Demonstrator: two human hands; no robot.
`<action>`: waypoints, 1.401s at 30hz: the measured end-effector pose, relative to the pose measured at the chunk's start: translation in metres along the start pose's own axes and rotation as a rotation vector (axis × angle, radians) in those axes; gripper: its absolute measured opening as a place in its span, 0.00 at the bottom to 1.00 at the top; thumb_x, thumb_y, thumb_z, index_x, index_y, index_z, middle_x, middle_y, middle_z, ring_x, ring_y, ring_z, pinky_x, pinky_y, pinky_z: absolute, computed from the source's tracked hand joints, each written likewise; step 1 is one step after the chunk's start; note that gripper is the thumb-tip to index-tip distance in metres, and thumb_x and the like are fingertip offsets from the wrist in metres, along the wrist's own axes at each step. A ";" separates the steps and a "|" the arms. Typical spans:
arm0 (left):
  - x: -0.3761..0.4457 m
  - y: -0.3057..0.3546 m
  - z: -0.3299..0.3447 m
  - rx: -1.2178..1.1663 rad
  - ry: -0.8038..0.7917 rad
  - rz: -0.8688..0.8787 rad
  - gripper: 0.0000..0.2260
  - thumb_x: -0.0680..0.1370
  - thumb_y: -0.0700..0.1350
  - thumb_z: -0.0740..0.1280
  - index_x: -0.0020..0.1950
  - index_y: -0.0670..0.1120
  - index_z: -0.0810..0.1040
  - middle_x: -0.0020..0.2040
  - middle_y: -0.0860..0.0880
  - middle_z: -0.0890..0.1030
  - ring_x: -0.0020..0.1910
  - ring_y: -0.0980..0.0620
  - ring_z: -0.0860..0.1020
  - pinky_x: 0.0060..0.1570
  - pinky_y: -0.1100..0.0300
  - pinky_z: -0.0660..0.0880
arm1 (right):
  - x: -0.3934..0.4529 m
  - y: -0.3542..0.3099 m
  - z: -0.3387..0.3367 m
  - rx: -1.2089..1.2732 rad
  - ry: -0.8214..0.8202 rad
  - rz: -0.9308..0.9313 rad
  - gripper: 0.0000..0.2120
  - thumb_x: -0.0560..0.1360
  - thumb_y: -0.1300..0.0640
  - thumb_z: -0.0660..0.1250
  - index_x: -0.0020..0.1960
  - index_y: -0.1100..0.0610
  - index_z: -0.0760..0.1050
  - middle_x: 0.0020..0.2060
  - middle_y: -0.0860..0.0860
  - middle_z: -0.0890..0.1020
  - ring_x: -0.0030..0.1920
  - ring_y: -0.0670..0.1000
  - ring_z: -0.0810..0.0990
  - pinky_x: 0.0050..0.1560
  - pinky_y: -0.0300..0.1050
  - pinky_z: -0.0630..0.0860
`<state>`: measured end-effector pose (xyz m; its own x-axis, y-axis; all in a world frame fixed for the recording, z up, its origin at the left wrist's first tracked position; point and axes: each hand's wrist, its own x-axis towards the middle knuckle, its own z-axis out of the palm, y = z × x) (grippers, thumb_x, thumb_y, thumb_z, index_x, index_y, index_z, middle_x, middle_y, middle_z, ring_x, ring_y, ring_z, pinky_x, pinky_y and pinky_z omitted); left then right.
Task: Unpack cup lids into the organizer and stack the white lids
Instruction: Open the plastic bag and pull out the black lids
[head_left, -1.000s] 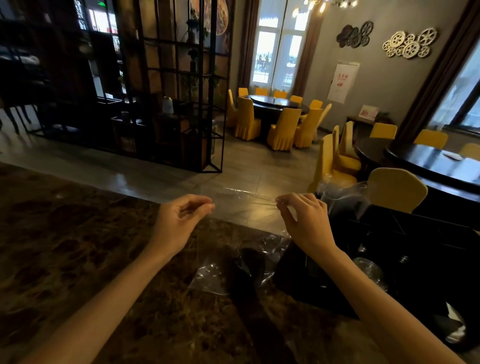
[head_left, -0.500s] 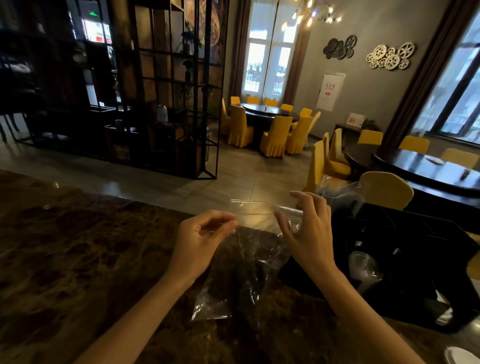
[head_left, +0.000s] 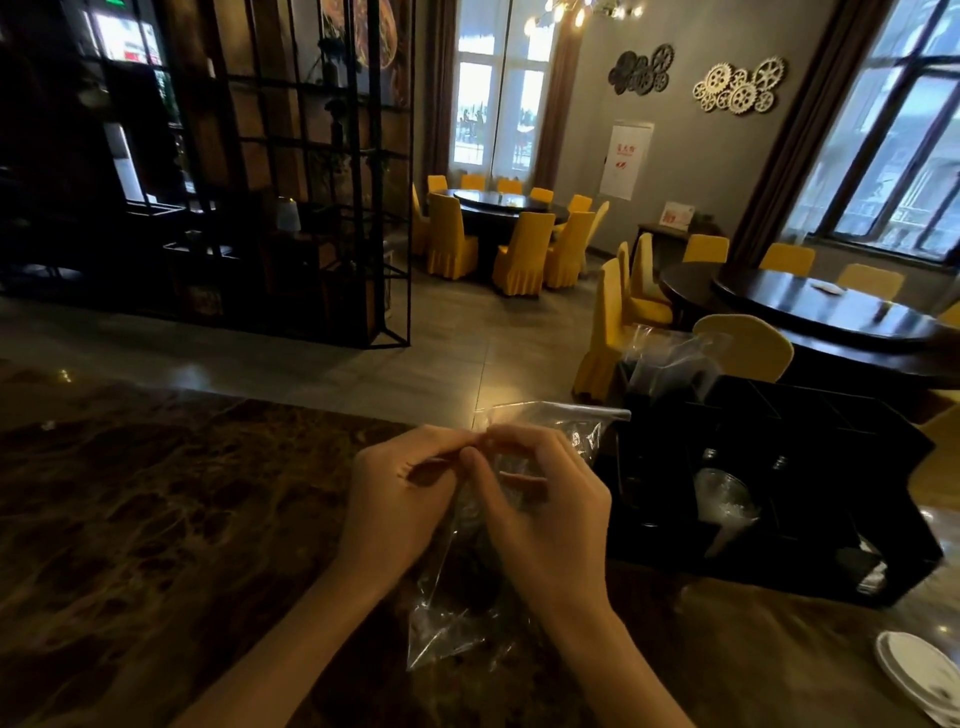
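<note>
A clear plastic bag (head_left: 457, 618) lies on the dark marble counter (head_left: 156, 519), its mouth raised toward me, something dark inside. My left hand (head_left: 400, 499) and my right hand (head_left: 540, 509) meet at the top of the bag, fingertips pinching the plastic together. Just right of my hands stands the black organizer (head_left: 810, 483) with several compartments; one holds clear lids (head_left: 724, 501). Another clear bag (head_left: 670, 364) sticks up from its far left corner. White lids (head_left: 919, 675) lie at the bottom right edge.
The counter's far edge runs behind my hands, with tiled floor beyond. Round dark tables with yellow chairs (head_left: 524, 254) fill the room, and a black metal shelf (head_left: 291, 171) stands at the left.
My hands, held apart on the stretched bag mouth a second ago, have come together at the middle of the bag's top. The view has shifted left and down.
</note>
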<state>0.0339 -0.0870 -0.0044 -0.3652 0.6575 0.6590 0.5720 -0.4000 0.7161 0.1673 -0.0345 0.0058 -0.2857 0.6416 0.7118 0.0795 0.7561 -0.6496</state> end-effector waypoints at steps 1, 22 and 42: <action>0.000 -0.001 -0.002 -0.005 -0.019 -0.002 0.09 0.76 0.41 0.70 0.55 0.45 0.84 0.49 0.54 0.86 0.50 0.60 0.84 0.48 0.66 0.80 | -0.001 0.001 0.001 -0.003 0.012 -0.011 0.09 0.75 0.56 0.74 0.54 0.55 0.82 0.49 0.44 0.83 0.50 0.41 0.83 0.48 0.38 0.83; 0.013 -0.010 -0.030 0.152 -0.052 0.106 0.17 0.74 0.43 0.74 0.63 0.47 0.79 0.54 0.56 0.82 0.51 0.61 0.81 0.51 0.68 0.79 | 0.018 0.011 0.000 -0.174 -0.024 -0.188 0.08 0.79 0.61 0.70 0.57 0.62 0.80 0.47 0.47 0.85 0.45 0.41 0.85 0.46 0.32 0.81; 0.056 0.006 -0.050 0.085 -0.213 0.083 0.05 0.75 0.43 0.73 0.50 0.48 0.84 0.46 0.56 0.85 0.49 0.57 0.83 0.49 0.67 0.78 | -0.002 0.047 0.018 -0.190 -0.047 0.015 0.17 0.76 0.47 0.72 0.62 0.53 0.77 0.55 0.43 0.76 0.48 0.43 0.80 0.44 0.46 0.84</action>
<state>-0.0201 -0.0850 0.0479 -0.1559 0.7479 0.6452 0.6569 -0.4093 0.6332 0.1540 -0.0025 -0.0315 -0.3273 0.6497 0.6861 0.2613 0.7601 -0.5950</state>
